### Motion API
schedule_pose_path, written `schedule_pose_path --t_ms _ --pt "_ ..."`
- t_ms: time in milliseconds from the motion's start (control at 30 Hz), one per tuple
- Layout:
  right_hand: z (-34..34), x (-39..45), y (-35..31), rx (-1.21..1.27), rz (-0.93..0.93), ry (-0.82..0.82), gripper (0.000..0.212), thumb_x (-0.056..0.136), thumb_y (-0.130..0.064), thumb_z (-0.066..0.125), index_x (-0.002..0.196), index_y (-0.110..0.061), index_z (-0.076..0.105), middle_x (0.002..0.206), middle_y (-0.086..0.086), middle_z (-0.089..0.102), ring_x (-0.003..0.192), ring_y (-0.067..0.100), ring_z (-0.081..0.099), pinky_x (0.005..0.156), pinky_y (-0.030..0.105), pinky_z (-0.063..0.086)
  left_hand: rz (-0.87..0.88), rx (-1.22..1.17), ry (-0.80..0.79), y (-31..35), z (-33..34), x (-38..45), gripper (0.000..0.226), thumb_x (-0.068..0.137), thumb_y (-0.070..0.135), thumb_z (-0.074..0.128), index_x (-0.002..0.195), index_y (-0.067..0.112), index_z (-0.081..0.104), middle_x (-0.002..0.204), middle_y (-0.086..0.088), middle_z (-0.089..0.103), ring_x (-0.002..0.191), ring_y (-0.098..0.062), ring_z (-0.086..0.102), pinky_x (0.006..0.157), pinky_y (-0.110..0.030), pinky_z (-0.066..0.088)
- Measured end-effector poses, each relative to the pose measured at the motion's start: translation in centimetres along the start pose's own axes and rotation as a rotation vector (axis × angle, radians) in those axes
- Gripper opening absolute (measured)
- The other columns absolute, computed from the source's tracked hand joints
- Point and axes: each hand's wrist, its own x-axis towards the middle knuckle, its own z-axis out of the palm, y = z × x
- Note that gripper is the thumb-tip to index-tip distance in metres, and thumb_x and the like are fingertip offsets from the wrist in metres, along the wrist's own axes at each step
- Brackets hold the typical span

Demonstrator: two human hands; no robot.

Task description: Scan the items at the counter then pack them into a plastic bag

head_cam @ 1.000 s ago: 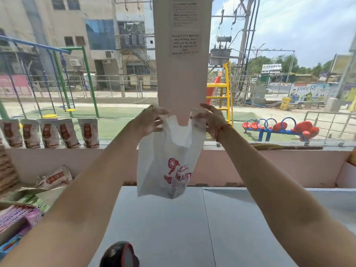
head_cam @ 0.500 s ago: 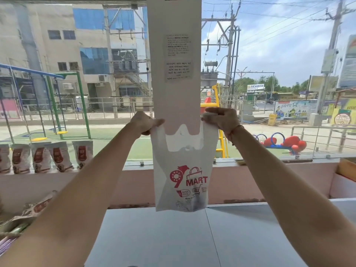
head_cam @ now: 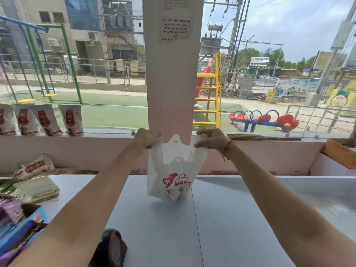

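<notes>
Grey counter (head_cam: 240, 218), pink pillar (head_cam: 171, 83) — sunlit window (head_cam: 107, 74) (playground beyond)

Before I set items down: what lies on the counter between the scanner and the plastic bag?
Nothing: in the head view the grey counter is bare between the scanner and the plastic bag, apart from a seam line.

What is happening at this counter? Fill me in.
A person is holding a white plastic carrier bag with a red "9 MART" logo up by its handles, the left hand on one and the right hand on the other. Its bottom hangs at about the level of the grey counter top. Nothing can be seen being packed. A black and red handheld scanner lies at the near edge, and packaged goods are stacked on the left.
</notes>
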Motion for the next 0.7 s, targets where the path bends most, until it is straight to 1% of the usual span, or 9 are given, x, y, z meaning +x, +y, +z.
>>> schedule_pose_path --t_ms 67,133,200,233,300,433,567,633,700 --pt "0.8 -1.8 1.6 -0.179 -0.006 -0.109 0.070 0.066 -0.001 0.084 0.131 0.000 0.057 0.131 0.019 0.060 0.119 0.031 0.057 0.106 0.037 0.045 0.027 0.261 -0.092 -1.7 0.0 -2.4 0.033 0.072 0.028 0.081 0.080 0.003 0.061 0.084 -0.012 0.060 0.078 -0.023 0.059 0.073 -0.033 0.048" --pt "2.3 -4.2 3.4 -0.424 0.000 -0.172 0.067 0.067 -0.002 0.083 0.130 -0.002 0.058 0.129 0.013 0.063 0.117 0.027 0.059 0.099 0.029 0.045 0.029 0.500 -0.203 -3.8 0.2 -5.2 0.052 0.069 0.029 0.082 0.107 0.003 0.057 0.109 -0.013 0.061 0.098 -0.028 0.061 0.082 -0.034 0.048" --pt "4.2 -7.2 5.4 -0.673 -0.002 -0.206 0.053 0.070 -0.009 0.081 0.121 -0.007 0.067 0.120 0.009 0.069 0.111 0.025 0.063 0.093 0.026 0.047 0.099 0.913 -0.321 -6.4 1.0 -8.6 0.066 0.074 0.022 0.075 0.131 0.004 0.045 0.138 -0.010 0.045 0.115 -0.030 0.055 0.091 -0.035 0.048" --pt "5.3 -8.6 6.4 -0.763 0.001 -0.227 0.043 0.072 -0.011 0.078 0.114 -0.008 0.071 0.117 0.009 0.072 0.107 0.025 0.065 0.091 0.026 0.050 0.144 1.089 -0.387 -7.9 1.7 -10.1 0.066 0.076 0.018 0.070 0.136 0.006 0.042 0.145 -0.007 0.039 0.118 -0.028 0.053 0.090 -0.036 0.049" --pt "7.7 -11.6 8.5 -0.838 0.022 -0.246 0.028 0.075 -0.010 0.070 0.102 -0.004 0.075 0.110 0.013 0.074 0.099 0.027 0.067 0.088 0.032 0.055 0.133 1.276 -0.505 -11.8 3.2 -13.3 0.064 0.078 0.014 0.063 0.138 0.012 0.044 0.141 -0.005 0.047 0.118 -0.025 0.056 0.088 -0.036 0.051" --pt "12.1 -17.3 13.3 -0.791 0.141 -0.274 0.024 0.086 -0.020 0.061 0.102 -0.006 0.072 0.105 0.014 0.067 0.094 0.028 0.062 0.083 0.032 0.050 -0.028 1.252 -0.561 -18.7 5.8 -19.3 0.040 0.087 0.009 0.049 0.127 0.005 0.051 0.127 -0.014 0.059 0.113 -0.030 0.059 0.088 -0.037 0.050" --pt "15.4 -22.8 17.8 -0.884 0.209 -0.355 0.031 0.097 -0.025 0.045 0.117 -0.010 0.063 0.124 0.017 0.061 0.113 0.033 0.060 0.088 0.036 0.049 -0.080 1.299 -0.558 -23.2 6.4 -23.2 0.054 0.088 0.000 0.041 0.142 0.005 0.033 0.134 -0.017 0.052 0.110 -0.032 0.057 0.091 -0.039 0.049" --pt "15.4 -23.8 17.9 -0.978 0.208 -0.443 0.037 0.096 -0.028 0.049 0.130 -0.016 0.056 0.134 0.013 0.056 0.122 0.032 0.056 0.096 0.039 0.048 -0.042 1.340 -0.541 -23.0 5.6 -23.6 0.062 0.088 -0.002 0.038 0.147 0.013 0.027 0.135 -0.015 0.051 0.112 -0.031 0.056 0.092 -0.040 0.048" --pt "14.4 -22.9 16.4 -0.987 0.239 -0.471 0.048 0.091 -0.033 0.060 0.136 -0.020 0.052 0.141 0.007 0.052 0.129 0.028 0.051 0.102 0.041 0.047 0.015 1.287 -0.450 -21.4 5.1 -22.3 0.054 0.088 0.000 0.039 0.140 0.013 0.041 0.134 -0.014 0.054 0.117 -0.031 0.056 0.092 -0.038 0.048"
